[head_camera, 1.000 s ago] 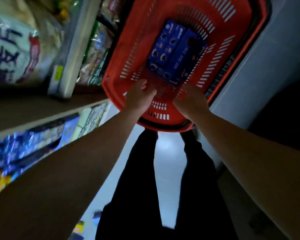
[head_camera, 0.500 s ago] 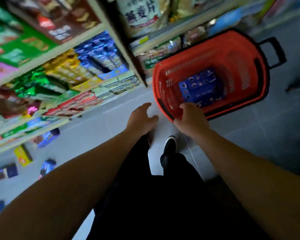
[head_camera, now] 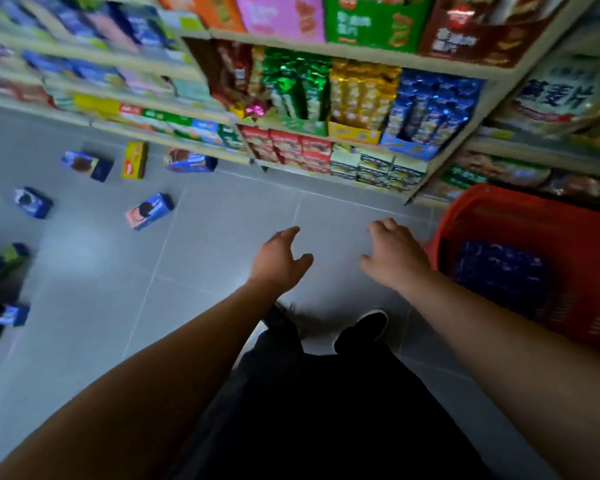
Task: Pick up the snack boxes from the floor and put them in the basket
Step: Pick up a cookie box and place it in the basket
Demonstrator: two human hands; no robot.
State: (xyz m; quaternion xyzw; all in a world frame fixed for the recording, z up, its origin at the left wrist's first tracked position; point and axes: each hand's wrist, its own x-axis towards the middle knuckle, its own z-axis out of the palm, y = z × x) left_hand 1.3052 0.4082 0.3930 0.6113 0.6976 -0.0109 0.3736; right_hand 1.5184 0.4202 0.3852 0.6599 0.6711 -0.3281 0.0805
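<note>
A red plastic basket (head_camera: pixel 520 209) stands on the floor at the right with blue snack boxes (head_camera: pixel 496 268) inside. Several snack boxes lie scattered on the grey floor at the left: a pink and blue one (head_camera: pixel 148 211), a yellow one (head_camera: pixel 134 160), a dark blue one (head_camera: pixel 87 165), another blue one (head_camera: pixel 187 161) by the shelf foot, and a small blue one (head_camera: pixel 32 202). My left hand (head_camera: pixel 279 259) and my right hand (head_camera: pixel 395 256) hover over the bare tiles, fingers apart and empty. The right hand is just left of the basket rim.
Store shelves (head_camera: pixel 343 98) packed with coloured snack packs run along the far side. More boxes (head_camera: pixel 11 313) lie at the far left edge. My dark trousers and shoes (head_camera: pixel 364 329) are below the hands.
My view has swung left, away from the basket and onto the floor. Both hands have left the basket rim and now hang open over the tiles.
</note>
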